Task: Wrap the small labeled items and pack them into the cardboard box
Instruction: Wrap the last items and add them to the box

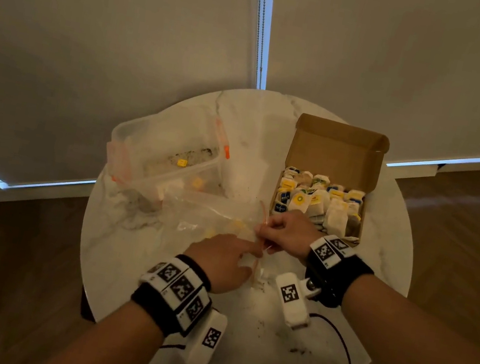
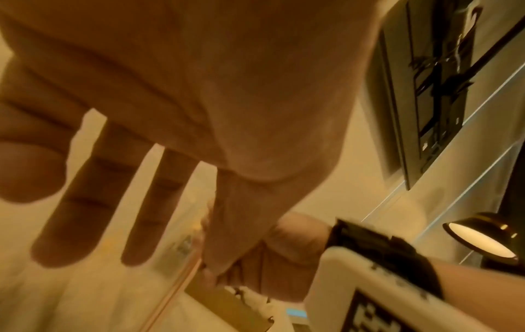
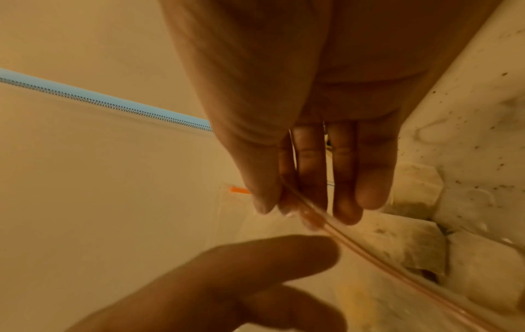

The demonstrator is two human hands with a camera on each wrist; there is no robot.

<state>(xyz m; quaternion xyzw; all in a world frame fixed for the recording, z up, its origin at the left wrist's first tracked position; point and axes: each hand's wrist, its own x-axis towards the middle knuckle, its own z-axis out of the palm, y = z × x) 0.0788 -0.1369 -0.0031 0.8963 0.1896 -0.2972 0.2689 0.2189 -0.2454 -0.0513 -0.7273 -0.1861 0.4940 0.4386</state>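
The open cardboard box [image 1: 337, 149] stands at the table's right, holding several paper-wrapped labeled items [image 1: 318, 202], also visible as wrapped items [image 3: 412, 247] in the right wrist view. A clear zip bag [image 1: 210, 213] with a few yellow pieces lies in the middle. My right hand [image 1: 265, 229] pinches the bag's pink zip strip [image 3: 355, 244] between thumb and fingers just in front of the box. My left hand [image 1: 244, 248] reaches to the same strip with straight, spread fingers [image 2: 142, 202]; its index finger touches the strip near the right hand [image 2: 284, 258].
A clear plastic tub [image 1: 132, 130] with orange clips sits at the table's back left, a small yellow piece inside. The round marble table [image 1: 332, 342] carries crumbs near its front edge. Window blinds hang behind it, and a wood floor lies on both sides.
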